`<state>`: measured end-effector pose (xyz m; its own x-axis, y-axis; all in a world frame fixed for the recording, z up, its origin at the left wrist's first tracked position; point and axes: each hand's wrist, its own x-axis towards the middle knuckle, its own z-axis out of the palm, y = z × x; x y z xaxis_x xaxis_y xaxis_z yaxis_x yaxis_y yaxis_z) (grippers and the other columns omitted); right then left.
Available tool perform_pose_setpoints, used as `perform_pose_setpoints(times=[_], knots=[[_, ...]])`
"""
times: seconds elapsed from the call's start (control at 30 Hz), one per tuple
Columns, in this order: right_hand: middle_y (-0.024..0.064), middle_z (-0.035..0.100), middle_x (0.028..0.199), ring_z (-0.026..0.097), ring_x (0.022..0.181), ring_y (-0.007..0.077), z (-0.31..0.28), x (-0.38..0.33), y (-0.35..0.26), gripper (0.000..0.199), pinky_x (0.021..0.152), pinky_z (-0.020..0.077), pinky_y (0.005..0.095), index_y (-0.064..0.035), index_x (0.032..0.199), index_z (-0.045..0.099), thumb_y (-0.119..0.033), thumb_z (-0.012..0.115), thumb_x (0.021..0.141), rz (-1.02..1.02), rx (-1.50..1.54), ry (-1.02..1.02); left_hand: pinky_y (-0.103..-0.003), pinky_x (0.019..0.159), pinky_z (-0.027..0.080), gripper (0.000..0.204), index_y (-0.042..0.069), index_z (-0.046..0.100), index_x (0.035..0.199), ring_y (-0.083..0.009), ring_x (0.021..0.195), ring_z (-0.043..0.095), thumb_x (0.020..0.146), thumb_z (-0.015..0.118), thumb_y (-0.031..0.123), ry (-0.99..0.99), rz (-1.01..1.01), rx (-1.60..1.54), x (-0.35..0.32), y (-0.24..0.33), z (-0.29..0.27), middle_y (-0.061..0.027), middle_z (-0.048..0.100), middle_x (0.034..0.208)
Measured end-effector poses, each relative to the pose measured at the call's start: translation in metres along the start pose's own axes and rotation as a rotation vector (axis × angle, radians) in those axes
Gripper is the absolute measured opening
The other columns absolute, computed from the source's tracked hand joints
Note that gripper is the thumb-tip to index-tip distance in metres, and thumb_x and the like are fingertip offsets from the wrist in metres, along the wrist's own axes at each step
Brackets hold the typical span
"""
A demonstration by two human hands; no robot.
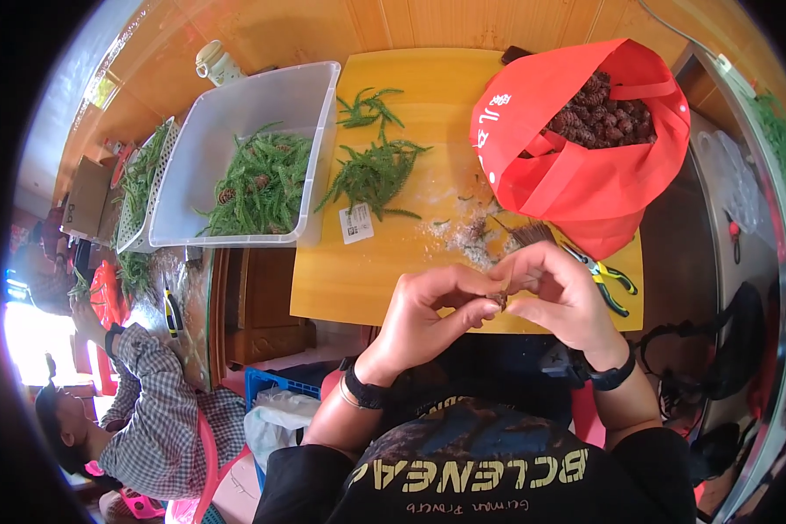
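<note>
Pinecone (499, 299), seemingly, small and brown, sits right of and slightly below frame centre, pinched between the left hand's (424, 316) thumb and fingers; the right hand (566, 286) curls narrowly beside it, its grip unclear. It is probably light, stiff, rough and brittle-scaled, so best held lightly around its base.

Above the desk's (367, 279) near edge, the person's left hand (441, 314) pinches, the right hand (561, 284) curls close opposite; both forearms (334, 424) angle inward.
</note>
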<state>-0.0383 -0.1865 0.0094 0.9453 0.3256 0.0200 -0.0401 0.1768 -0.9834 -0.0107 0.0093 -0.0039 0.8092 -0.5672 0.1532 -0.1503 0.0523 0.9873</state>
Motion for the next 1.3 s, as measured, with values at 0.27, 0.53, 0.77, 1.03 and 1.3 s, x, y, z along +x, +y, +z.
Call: perform_pose_setpoints(times=[0.27, 0.53, 0.77, 1.03, 1.3], knots=[[0.0162, 0.053, 0.1, 0.051, 0.096, 0.0362, -0.086, -0.056, 0.011, 0.036, 0.083, 0.0425, 0.0384, -0.0024, 0.091, 0.05, -0.005, 0.072, 0.063, 0.19, -1.331, 0.329, -0.024, 0.059, 0.053, 0.018, 0.001, 0.051, 0.099, -0.0186, 0.077, 0.063, 0.085, 0.059, 0.008, 0.063, -0.051, -0.569, -0.005, -0.014, -0.008, -0.0166, 0.061, 0.093], [0.0155, 0.05, 0.097, 0.051, 0.092, 0.036, -0.113, -0.086, 0.045, 0.037, 0.078, 0.043, 0.0383, -0.0037, 0.091, 0.048, -0.006, 0.073, 0.063, 0.187, -1.307, 0.375, -0.024, 0.059, 0.053, 0.018, 0.002, 0.049, 0.1, -0.0187, 0.078, 0.061, 0.086, 0.058, 0.008, 0.03, -0.064, -0.71, -0.003, -0.008, -0.007, -0.0179, 0.058, 0.097], [0.0114, 0.056, 0.083, 0.055, 0.078, 0.0179, -0.052, -0.066, -0.017, 0.013, 0.073, 0.0436, 0.0277, 0.0032, 0.084, 0.055, 0.0, 0.06, 0.072, -0.113, -0.894, 0.461, -0.027, 0.062, 0.054, 0.015, 0.002, 0.051, 0.097, -0.0189, 0.079, 0.061, 0.085, 0.059, 0.007, -0.056, -0.004, -0.667, 0.003, -0.008, 0.003, -0.0173, 0.058, 0.097], [0.008, 0.05, 0.093, 0.052, 0.082, 0.0129, 0.005, -0.008, -0.023, 0.013, 0.073, 0.0432, 0.0237, -0.0012, 0.087, 0.053, -0.001, 0.063, 0.08, -0.232, -0.134, 0.026, -0.028, 0.064, 0.054, 0.016, 0.0, 0.052, 0.097, -0.0204, 0.08, 0.063, 0.086, 0.06, 0.008, -0.128, -0.033, -0.674, 0.003, -0.002, 0.014, -0.0161, 0.059, 0.094], [0.0077, 0.051, 0.089, 0.053, 0.079, 0.0122, 0.008, 0.006, -0.01, 0.016, 0.07, 0.0434, 0.0232, -0.0031, 0.08, 0.057, -0.006, 0.072, 0.074, -0.197, 0.124, -0.07, -0.028, 0.063, 0.055, 0.017, -0.002, 0.054, 0.095, -0.0214, 0.078, 0.064, 0.085, 0.062, 0.009, -0.131, -0.039, -0.729, -0.003, 0.0, 0.011, -0.0145, 0.06, 0.089]])
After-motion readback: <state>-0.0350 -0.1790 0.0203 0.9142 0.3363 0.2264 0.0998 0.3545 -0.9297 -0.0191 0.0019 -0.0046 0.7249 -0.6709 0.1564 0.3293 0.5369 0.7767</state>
